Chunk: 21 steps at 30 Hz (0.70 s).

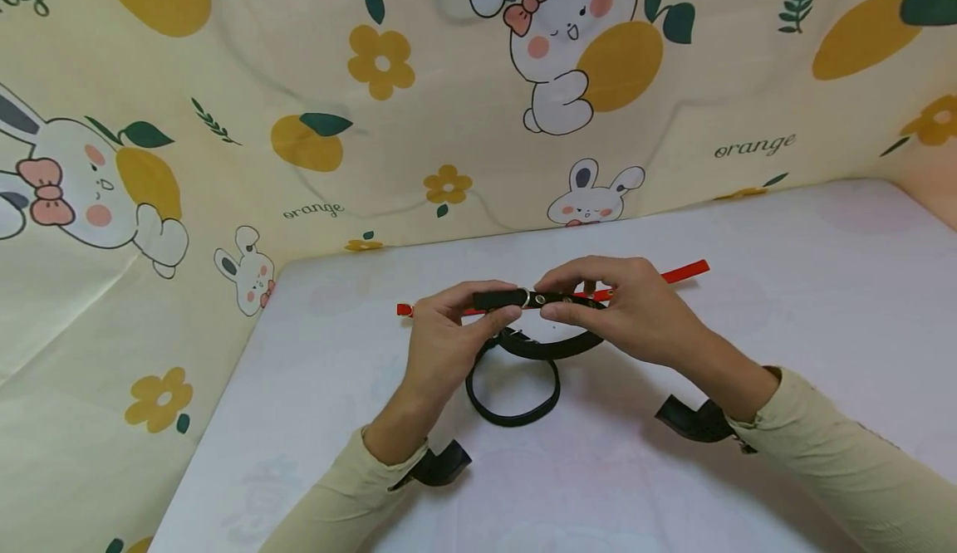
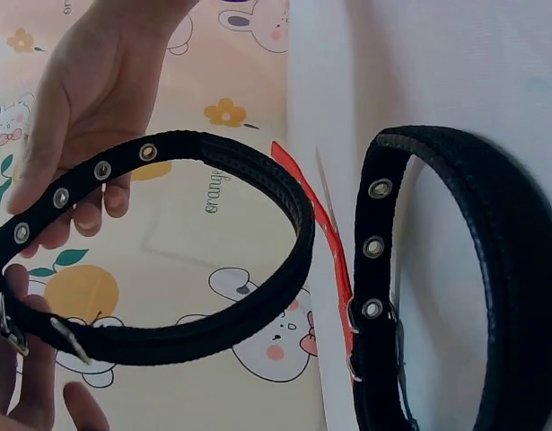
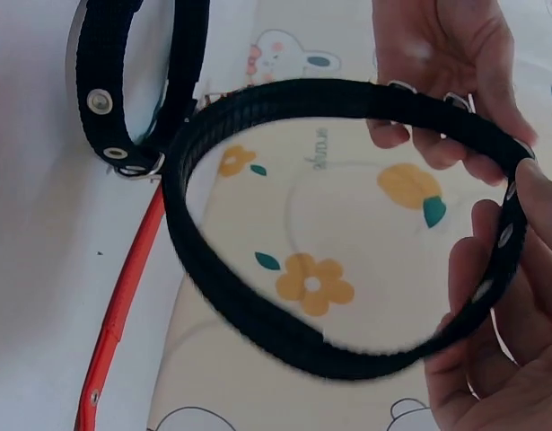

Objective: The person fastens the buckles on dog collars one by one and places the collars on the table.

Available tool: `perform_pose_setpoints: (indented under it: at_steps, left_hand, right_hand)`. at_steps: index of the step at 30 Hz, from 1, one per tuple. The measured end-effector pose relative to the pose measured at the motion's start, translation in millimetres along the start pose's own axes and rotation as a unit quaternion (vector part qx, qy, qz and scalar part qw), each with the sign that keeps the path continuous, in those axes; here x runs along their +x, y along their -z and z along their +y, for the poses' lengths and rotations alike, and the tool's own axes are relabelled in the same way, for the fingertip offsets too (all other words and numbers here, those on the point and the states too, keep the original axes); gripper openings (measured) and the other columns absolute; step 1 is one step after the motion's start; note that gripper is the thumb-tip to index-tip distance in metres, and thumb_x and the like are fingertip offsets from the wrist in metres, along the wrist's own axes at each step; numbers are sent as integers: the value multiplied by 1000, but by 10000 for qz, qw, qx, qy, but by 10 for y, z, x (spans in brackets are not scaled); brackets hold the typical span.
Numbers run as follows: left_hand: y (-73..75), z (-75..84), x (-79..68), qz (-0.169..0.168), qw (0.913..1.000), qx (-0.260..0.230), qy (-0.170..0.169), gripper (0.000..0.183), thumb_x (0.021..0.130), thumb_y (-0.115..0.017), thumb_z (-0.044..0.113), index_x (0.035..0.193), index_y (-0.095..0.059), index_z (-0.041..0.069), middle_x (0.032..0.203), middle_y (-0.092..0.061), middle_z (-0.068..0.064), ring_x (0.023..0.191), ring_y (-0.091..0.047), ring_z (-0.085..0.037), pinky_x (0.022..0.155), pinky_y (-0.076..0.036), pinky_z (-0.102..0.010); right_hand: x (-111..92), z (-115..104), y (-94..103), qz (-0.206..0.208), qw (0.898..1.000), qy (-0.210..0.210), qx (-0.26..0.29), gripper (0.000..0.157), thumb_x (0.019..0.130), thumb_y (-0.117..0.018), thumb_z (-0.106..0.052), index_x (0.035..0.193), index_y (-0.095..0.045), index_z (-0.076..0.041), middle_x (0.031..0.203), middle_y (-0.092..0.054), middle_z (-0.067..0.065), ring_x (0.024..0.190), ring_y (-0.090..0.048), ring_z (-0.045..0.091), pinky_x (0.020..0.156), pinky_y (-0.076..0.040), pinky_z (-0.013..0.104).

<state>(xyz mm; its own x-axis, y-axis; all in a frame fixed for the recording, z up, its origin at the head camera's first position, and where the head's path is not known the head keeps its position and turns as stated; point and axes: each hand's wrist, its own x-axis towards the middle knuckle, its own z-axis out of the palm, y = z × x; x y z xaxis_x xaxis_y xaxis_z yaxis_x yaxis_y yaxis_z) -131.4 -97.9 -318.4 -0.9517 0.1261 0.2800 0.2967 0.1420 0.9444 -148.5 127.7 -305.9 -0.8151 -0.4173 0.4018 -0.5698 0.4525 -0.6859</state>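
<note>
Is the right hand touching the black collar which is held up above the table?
Touching. The right wrist view shows it: the right hand pinches the held-up black collar between thumb and fingers.

Pale khaki long sleeves [image 1: 848,453], black curved pieces [image 1: 444,463] under cuffs [image 1: 775,410]

The word "orange" [image 1: 755,147] is printed in script on the rabbit-patterned backdrop [image 1: 478,121], seen twice whole and once cut short in the head view, and turned sideways in both wrist views.
</note>
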Motion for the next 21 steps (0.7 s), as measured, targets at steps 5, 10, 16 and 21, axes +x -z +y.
perform_pose_setpoints:
  at_steps: [5, 10, 16, 21]
  left_hand:
    - [49, 24, 23, 223, 9995, -239, 12, 24, 82, -80, 8, 106, -76, 7, 100, -76, -9, 96, -67, -17, 81, -53, -28]
    - [107, 56, 52, 454, 9975, -533, 59, 25, 82, -78, 2, 107, -74, 0, 102, -75, -9, 94, -68, -17, 82, -57, -26]
    - [136, 79, 64, 504, 9970, -586, 98, 25, 82, -78, 0, 107, -74, -1, 100, -75, -6, 91, -68, -16, 85, -59, -28]
    - [142, 64, 63, 434, 9973, -573, 117, 27, 81, -79, -1, 107, -74, 0, 100, -75, -3, 91, -66, -17, 83, -58, -27]
  right_hand:
    - [17, 32, 39, 0, 9999, -94, -123, 19, 87, -78, -28, 106, -74, -31, 92, -72, -16, 86, -62, 1, 76, -48, 25]
    - [32, 65, 90, 141, 9995, -268, -92, 20, 88, -77, -26, 106, -74, -33, 92, -71, -19, 87, -61, 1, 79, -46, 19]
    - [26, 63, 130, 182, 9991, -368, -101, 21, 89, -76, -27, 108, -74, -36, 93, -72, -19, 89, -60, 1, 78, -45, 19]
    - [23, 59, 125, 214, 9994, -269, -79, 23, 88, -77, -25, 108, -74, -35, 91, -70, -18, 89, -58, 3, 76, -45, 21]
